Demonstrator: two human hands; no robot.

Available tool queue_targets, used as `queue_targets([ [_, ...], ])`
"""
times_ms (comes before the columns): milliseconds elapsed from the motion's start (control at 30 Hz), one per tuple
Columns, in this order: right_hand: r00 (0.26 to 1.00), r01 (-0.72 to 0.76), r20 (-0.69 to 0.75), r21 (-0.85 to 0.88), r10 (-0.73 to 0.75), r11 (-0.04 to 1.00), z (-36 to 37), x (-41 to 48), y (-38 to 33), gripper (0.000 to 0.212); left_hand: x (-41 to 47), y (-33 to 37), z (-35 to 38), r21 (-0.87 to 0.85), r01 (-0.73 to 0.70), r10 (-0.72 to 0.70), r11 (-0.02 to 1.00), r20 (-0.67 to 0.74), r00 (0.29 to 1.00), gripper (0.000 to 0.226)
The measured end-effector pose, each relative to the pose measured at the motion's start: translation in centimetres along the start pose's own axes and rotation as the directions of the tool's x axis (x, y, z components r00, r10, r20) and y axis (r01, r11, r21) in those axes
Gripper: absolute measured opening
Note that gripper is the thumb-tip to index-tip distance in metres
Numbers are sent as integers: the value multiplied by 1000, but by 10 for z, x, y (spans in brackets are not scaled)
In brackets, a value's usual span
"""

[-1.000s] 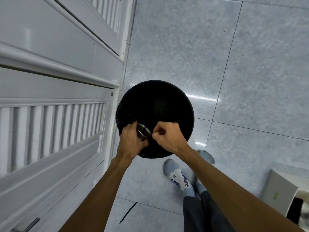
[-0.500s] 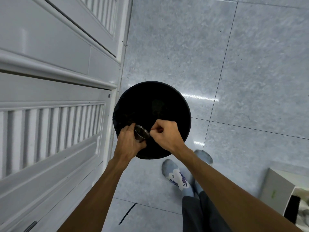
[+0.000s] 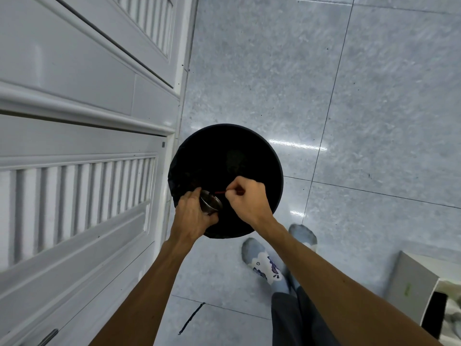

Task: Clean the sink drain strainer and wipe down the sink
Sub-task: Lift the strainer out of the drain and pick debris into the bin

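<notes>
My left hand (image 3: pixel 193 216) grips a small metal sink strainer (image 3: pixel 210 203), tilted over the open mouth of a round black trash bin (image 3: pixel 262 156) on the floor. My right hand (image 3: pixel 245 199) is curled and pinches a thin red strip (image 3: pixel 219 192) that stretches from its fingers to the strainer's rim. Both hands hover over the bin's near left part. The bin's inside is dark and its contents cannot be made out. No sink is in view.
White panelled cabinet doors (image 3: pixel 82 146) fill the left side, close to the bin. Grey floor tiles (image 3: pixel 324 83) spread to the right. My socked feet (image 3: pixel 264 263) stand just behind the bin. A white box (image 3: pixel 419 283) sits at the lower right.
My right hand has pulled slightly away from the strainer, and a thin red strip now shows between them. The left hand keeps its grip over the bin.
</notes>
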State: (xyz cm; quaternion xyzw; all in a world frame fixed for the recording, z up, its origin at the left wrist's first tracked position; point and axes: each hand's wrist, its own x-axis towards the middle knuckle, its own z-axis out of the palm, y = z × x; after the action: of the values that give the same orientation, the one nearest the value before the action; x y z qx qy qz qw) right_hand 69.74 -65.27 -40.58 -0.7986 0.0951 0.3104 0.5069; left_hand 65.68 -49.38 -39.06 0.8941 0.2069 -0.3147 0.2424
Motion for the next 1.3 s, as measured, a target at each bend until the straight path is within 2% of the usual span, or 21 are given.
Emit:
queue_targets([
  [67,993,2,120,-13,0,1000,-1,-1,-1,14,-1,1,0,-11,2,-2,1000,5,1000,69],
  [133,974,16,225,-98,6,995,1,-5,-1,11,-1,2,-2,-20,0,0,1000,3,1000,67],
  [167,980,16,201,-98,4,995,1,-6,1,12,-1,3,-2,-25,0,0,1000,-1,1000,65],
  [267,999,14,-38,15,-14,1000,-6,-6,-1,15,0,6,-2,-42,3,-3,999,-14,1000,61],
  [300,999,26,-45,33,-25,999,-8,-4,-2,17,0,6,-2,-46,6,-7,999,-20,1000,62],
  [400,987,12,159,-41,-5,999,-4,-5,-3,14,-2,7,1,-74,8,-12,997,-45,999,65],
  [433,986,16,169,-62,-6,998,-2,-7,-3,13,-3,7,2,-82,11,-15,997,-52,999,65],
  [567,997,34,-77,50,-30,998,-7,-5,-4,14,-3,7,5,-102,25,-32,994,-62,998,64],
  [600,998,40,-49,59,-37,997,-8,-4,-4,15,-2,6,5,-104,26,-33,994,-61,998,64],
  [667,992,30,126,-20,-27,999,-7,-5,-4,12,-2,6,5,-101,19,-25,995,-59,998,66],
  [700,987,40,159,-55,-31,998,-6,-7,-4,11,-1,6,4,-99,14,-20,995,-59,998,66],
  [733,990,46,135,-55,-39,997,-6,-8,-3,11,-1,6,4,-99,12,-18,995,-59,998,66],
  [833,993,83,-83,43,-79,996,-10,-7,-3,15,1,8,2,-100,9,-14,995,-50,999,65],
  [867,994,89,-65,56,-85,994,-10,-5,-4,15,1,8,2,-100,7,-12,995,-44,999,65],
  [933,992,73,108,8,-73,997,-8,-5,-3,12,2,8,2,-102,-3,0,995,-36,999,64],
  [967,986,80,146,-30,-75,996,-7,-6,-3,12,1,8,2,-103,-11,7,995,-36,999,63],
  [1000,989,87,126,-38,-82,995,-6,-6,-2,12,1,9,2,-104,-18,14,994,-39,999,63],
  [1100,992,86,-95,55,-81,995,-10,-5,-2,14,2,9,2,-112,-36,29,993,-61,998,64],
  [1133,992,91,-97,66,-85,994,-12,-4,-3,13,3,9,2,-113,-39,33,993,-61,998,64],
  [1233,989,73,132,-11,-71,997,-8,-5,-4,10,4,8,2,-111,-44,38,993,-58,998,66],
  [1300,994,78,85,-43,-74,996,-7,-7,-1,10,3,9,3,-104,-44,38,994,-58,998,67],
])
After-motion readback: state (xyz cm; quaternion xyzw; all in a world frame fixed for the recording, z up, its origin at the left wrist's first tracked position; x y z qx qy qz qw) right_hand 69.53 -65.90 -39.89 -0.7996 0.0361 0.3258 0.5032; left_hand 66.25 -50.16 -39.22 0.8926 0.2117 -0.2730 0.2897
